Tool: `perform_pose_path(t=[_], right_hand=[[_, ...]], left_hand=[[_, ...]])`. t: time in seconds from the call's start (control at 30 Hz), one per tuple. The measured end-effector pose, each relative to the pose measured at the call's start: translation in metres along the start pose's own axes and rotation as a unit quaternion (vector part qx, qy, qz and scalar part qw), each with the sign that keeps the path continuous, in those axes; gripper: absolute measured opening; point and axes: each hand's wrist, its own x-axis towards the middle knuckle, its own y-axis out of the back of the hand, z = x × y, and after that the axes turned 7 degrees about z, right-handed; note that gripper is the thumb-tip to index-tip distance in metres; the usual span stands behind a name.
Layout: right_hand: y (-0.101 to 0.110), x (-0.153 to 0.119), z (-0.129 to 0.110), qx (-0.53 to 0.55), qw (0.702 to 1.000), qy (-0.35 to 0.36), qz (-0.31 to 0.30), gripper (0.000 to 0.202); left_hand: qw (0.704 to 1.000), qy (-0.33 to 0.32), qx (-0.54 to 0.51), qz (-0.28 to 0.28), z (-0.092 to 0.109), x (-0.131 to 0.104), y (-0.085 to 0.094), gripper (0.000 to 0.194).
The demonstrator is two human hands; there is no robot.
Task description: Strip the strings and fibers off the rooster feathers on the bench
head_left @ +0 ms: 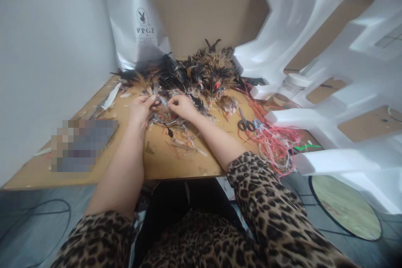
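My left hand (140, 109) is closed in a pinch on the base of a bundle of brown and black feathers (146, 81), whose tips fan out away from me. Close on its right, my right hand (184, 107) has thumb and fingers pressed together; what they hold, if anything, is too small to make out. Under and between both hands lies a heap of loose feather scraps (166, 117) in grey and white. Just beyond them spreads a large pile of dark and tan feathers (216, 67).
Black-handled scissors (246, 124) lie right of the hands, beside tangled pink and white strings (276, 146). White foam pieces (295, 115) and a lidded jar (292, 86) stand at the right. A white bag (135, 25) leans at the back of the wooden table (185, 167). A round stool (345, 207) is lower right.
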Motion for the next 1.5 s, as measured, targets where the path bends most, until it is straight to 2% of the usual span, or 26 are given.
perform_pose_path(t=[0.17,0.23,0.37,0.5,0.6,0.73,0.83,0.97,1.1,1.23,1.3,1.37,1.5], right_hand=[[0.005,0.004,0.002,0.056,0.998,0.028,0.009,0.018],[0.005,0.004,0.002,0.065,0.997,0.050,0.007,0.017],[0.006,0.005,0.003,0.079,0.995,0.054,-0.012,0.017],[0.010,0.008,0.009,0.031,0.999,-0.011,-0.038,0.015],[0.012,0.011,0.015,0.032,0.998,-0.052,-0.008,0.018],[0.015,0.014,0.010,0.124,0.989,-0.058,0.049,0.018],[0.019,0.010,-0.005,0.216,0.973,-0.076,0.030,0.029],[0.019,0.004,-0.025,0.313,0.932,-0.164,-0.076,0.036],[0.013,0.001,-0.030,0.391,0.891,-0.228,-0.036,0.035],[0.008,0.002,-0.025,0.459,0.850,-0.257,-0.025,0.032],[0.007,0.003,-0.022,0.474,0.842,-0.258,-0.020,0.032],[0.008,0.004,-0.018,0.467,0.852,-0.238,-0.004,0.031],[0.014,0.007,-0.013,0.380,0.911,-0.157,0.037,0.022]], left_hand=[[0.996,0.004,-0.029,-0.088,0.004,-0.007,-0.003,0.016],[0.994,0.012,-0.041,-0.104,0.006,-0.009,-0.004,0.015],[0.993,0.037,-0.065,-0.092,0.007,-0.009,-0.004,0.010],[0.988,0.043,-0.131,-0.074,0.008,-0.005,-0.001,0.007],[0.981,0.036,-0.178,-0.068,0.009,-0.002,0.002,0.006],[0.978,0.021,-0.201,-0.061,0.010,-0.001,0.002,0.006],[0.979,0.006,-0.195,-0.065,0.012,-0.003,0.001,0.006],[0.980,-0.006,-0.174,-0.094,0.012,-0.007,-0.002,0.006],[0.983,-0.005,-0.136,-0.125,0.009,-0.012,-0.005,0.008],[0.985,0.014,-0.106,-0.138,0.006,-0.016,-0.008,0.010],[0.984,0.028,-0.104,-0.140,0.006,-0.016,-0.008,0.011],[0.985,0.042,-0.103,-0.129,0.006,-0.015,-0.007,0.009],[0.987,0.084,-0.095,-0.095,0.005,-0.012,-0.005,0.006]])
